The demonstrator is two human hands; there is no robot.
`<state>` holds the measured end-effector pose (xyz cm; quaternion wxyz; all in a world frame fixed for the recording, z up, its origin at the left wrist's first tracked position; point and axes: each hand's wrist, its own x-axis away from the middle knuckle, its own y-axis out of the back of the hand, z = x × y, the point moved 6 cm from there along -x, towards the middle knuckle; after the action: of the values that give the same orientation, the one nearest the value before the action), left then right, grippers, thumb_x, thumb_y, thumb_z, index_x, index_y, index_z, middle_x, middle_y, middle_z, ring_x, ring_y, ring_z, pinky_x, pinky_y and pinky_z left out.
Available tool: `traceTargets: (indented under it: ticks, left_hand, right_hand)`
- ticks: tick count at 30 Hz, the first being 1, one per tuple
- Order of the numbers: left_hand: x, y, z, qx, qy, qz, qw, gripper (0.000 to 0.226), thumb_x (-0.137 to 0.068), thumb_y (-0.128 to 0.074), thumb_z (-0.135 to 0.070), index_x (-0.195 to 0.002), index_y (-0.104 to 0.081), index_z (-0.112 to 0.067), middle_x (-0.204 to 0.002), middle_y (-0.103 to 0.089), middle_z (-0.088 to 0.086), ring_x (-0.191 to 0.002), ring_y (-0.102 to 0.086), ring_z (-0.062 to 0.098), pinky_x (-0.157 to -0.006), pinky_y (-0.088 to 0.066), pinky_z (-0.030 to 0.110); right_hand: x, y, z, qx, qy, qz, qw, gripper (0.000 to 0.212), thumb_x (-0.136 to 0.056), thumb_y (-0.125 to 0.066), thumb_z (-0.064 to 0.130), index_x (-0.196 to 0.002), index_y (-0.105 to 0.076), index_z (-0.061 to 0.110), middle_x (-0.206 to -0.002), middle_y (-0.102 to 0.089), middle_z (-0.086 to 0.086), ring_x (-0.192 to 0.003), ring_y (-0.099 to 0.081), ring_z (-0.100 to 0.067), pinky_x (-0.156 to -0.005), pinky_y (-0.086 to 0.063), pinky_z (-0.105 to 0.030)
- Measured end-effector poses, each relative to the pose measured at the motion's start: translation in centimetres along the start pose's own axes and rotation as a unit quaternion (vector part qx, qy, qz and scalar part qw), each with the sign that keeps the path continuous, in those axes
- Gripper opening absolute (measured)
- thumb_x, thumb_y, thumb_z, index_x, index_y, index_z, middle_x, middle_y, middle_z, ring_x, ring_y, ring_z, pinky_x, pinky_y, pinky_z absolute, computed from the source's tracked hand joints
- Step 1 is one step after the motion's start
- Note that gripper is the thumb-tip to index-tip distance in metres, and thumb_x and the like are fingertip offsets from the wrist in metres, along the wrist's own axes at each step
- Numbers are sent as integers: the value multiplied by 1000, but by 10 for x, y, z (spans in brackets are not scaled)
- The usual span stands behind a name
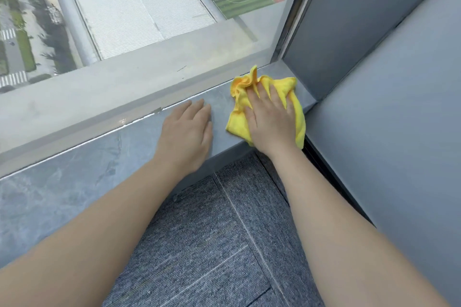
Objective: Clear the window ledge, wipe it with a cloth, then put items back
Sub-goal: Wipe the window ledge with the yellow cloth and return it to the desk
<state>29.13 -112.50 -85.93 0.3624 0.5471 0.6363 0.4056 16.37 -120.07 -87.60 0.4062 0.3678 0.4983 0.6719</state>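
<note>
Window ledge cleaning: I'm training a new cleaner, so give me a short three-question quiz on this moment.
1. True or false: the left hand presses on the yellow cloth.
2. Where on the ledge does the cloth lie?
A. at its left end
B. in the corner by the wall
C. on the carpet
3. Fill in: the right hand lies ____ on the cloth, fingers spread.

Key
1. False: it rests flat on the bare ledge beside the cloth.
2. B
3. flat
</note>
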Motion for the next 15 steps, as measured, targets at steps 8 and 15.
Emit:
traceTargets:
  ticks: [8, 15]
  left_hand:
    - [-28, -10, -14, -43, 5, 25, 999, 79, -71, -3, -43, -121, -49, -4, -137, -49, 16, -124, -43, 34, -106, -31, 40]
    - [-25, -15, -9, -39, 15, 94, 995, 68, -76, -12, -36, -137, -29, -11, -153, -26, 7, -140, -22, 26, -115, -16, 34]
  right_hand:
    - [-39, 8, -29, -12, -116, 25, 993, 56, -96, -23, 37, -147, -6, 20, -159, -1, -1, -146, 2, -21, -116, -4, -46]
    - [-50, 11, -27, 1, -127, 35, 991, 56, -97, -20, 38, -146, -8, 15, -159, -6, -4, -146, 1, -23, -116, -3, -47]
